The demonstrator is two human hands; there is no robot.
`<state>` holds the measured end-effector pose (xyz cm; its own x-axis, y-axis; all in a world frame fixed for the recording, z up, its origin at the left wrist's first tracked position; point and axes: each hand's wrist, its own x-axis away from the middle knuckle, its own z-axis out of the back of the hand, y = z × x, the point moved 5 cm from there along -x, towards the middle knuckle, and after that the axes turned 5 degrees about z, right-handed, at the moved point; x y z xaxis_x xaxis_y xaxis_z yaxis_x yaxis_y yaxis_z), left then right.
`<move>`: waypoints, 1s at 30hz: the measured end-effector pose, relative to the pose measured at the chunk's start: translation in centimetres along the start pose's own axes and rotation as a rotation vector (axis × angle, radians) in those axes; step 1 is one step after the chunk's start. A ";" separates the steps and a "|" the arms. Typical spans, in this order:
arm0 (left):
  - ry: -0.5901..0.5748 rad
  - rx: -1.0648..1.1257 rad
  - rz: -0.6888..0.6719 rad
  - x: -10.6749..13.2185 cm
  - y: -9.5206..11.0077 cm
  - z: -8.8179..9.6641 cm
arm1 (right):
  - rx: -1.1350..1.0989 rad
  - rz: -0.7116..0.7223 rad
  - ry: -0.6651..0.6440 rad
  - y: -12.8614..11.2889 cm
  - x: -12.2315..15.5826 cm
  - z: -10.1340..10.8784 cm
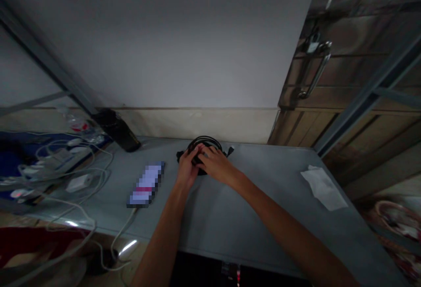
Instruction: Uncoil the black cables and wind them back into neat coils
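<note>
A black cable (207, 138) lies coiled in loops on the grey table (226, 217), toward the wall. One of its ends, with a plug (230, 150), sticks out to the right of the coil. My left hand (188, 163) is closed on the left side of the cable. From the right, my right hand (215, 162) grips it too, with the fingers of both hands meeting at the middle. The hands cover much of the coil, so the exact finger placement is partly hidden.
Left of my hands lies a phone (146, 185) on a white charging cord. Behind it a black bottle (119, 131) leans, near a clear plastic bottle (79, 125), a white adapter (79, 183) and tangled white cables. White paper (324, 187) lies at right; metal posts flank the table.
</note>
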<state>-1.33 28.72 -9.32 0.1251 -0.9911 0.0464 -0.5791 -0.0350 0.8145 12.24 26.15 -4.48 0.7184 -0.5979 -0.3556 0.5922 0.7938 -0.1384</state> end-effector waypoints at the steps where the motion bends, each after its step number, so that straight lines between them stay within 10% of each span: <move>1: 0.007 -0.028 -0.021 0.1 0.1 0.0 | -0.001 0.006 -0.011 0.1 0.1 0.0; 16: 0.367 -0.762 -0.493 1.8 2.9 0.8 | 0.034 0.057 -0.131 0.6 0.6 -0.8; 30: 0.453 -1.096 -0.429 -0.4 1.2 3.9 | -0.022 0.086 -0.216 0.2 0.9 -0.7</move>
<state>-5.16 28.55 -10.61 0.5273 -0.7858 -0.3232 0.5202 -0.0022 0.8540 12.76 25.85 -5.51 0.8285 -0.5363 -0.1613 0.5192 0.8435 -0.1376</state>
